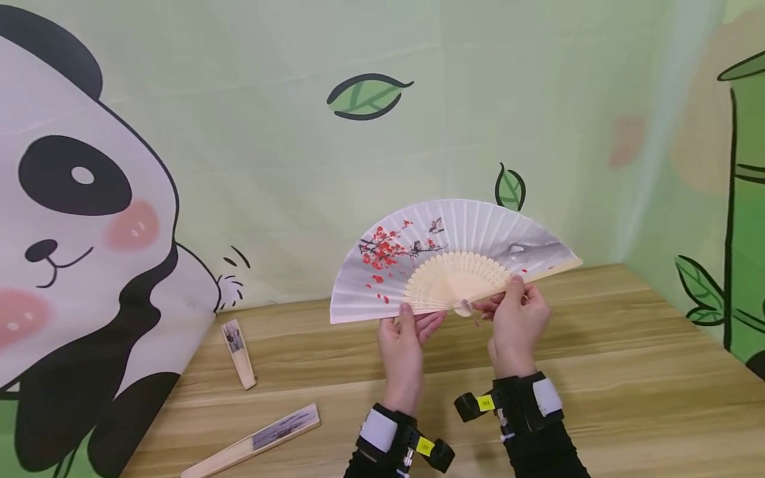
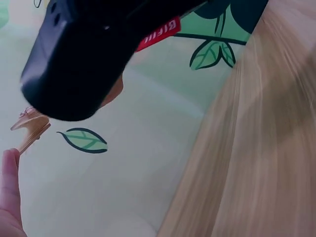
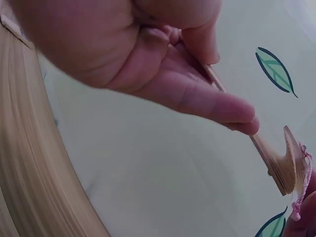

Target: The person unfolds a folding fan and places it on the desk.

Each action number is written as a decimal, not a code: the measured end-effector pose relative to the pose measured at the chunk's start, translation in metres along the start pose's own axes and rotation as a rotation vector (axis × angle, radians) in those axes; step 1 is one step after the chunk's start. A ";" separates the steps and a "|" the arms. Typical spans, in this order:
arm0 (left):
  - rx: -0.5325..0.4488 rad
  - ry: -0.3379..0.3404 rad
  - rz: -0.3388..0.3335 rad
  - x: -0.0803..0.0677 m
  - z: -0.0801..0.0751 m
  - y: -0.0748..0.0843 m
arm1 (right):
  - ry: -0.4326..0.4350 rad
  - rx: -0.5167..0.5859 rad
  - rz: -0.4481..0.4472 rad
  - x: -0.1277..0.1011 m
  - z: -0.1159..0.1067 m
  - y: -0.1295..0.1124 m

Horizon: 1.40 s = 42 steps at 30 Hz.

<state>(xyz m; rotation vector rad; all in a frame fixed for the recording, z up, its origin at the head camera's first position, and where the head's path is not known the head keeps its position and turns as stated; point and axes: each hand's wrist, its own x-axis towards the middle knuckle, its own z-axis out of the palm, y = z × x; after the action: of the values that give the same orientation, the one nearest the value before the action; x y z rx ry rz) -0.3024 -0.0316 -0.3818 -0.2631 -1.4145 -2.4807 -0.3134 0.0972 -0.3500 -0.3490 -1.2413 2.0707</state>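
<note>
Green panda backdrop behind a wooden counter (image 1: 597, 372): from the head view I hold the fan (image 1: 454, 259) spread above it, left hand (image 1: 406, 345) pinching the left guard, right hand (image 1: 516, 318) pinching the right one near the pivot. Two folded fans (image 1: 239, 345) lie at left. Left wrist view shows only a fingertip (image 2: 10, 168) beside the pivot. Right wrist view — fingers (image 3: 207, 101) clamp the guard; I'd judge grips near the pivot steadiest.

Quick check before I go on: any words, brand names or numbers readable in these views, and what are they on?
"GIFIII", or close to it: white letters on a red label on the black wrist device, partly cut off and blurred.
Yellow tags on both wrist straps: too small to read.
Open fan and two folded fans: pictures only, no text legible.
</note>
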 end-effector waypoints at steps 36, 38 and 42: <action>0.191 -0.055 -0.238 -0.007 0.006 -0.080 | 0.162 -0.153 0.339 0.114 -0.105 -0.002; 0.207 -0.084 -0.239 -0.002 0.011 -0.083 | 0.164 -0.148 0.371 0.122 -0.109 -0.005; 0.241 -0.129 -0.237 0.010 0.021 -0.092 | 0.207 -0.083 0.445 0.133 -0.116 -0.010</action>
<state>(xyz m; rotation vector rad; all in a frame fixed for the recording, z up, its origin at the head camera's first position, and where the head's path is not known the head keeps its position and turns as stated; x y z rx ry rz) -0.3413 0.0300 -0.4431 -0.2201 -1.8784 -2.4761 -0.3433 0.2683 -0.3853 -0.9253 -1.2046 2.2759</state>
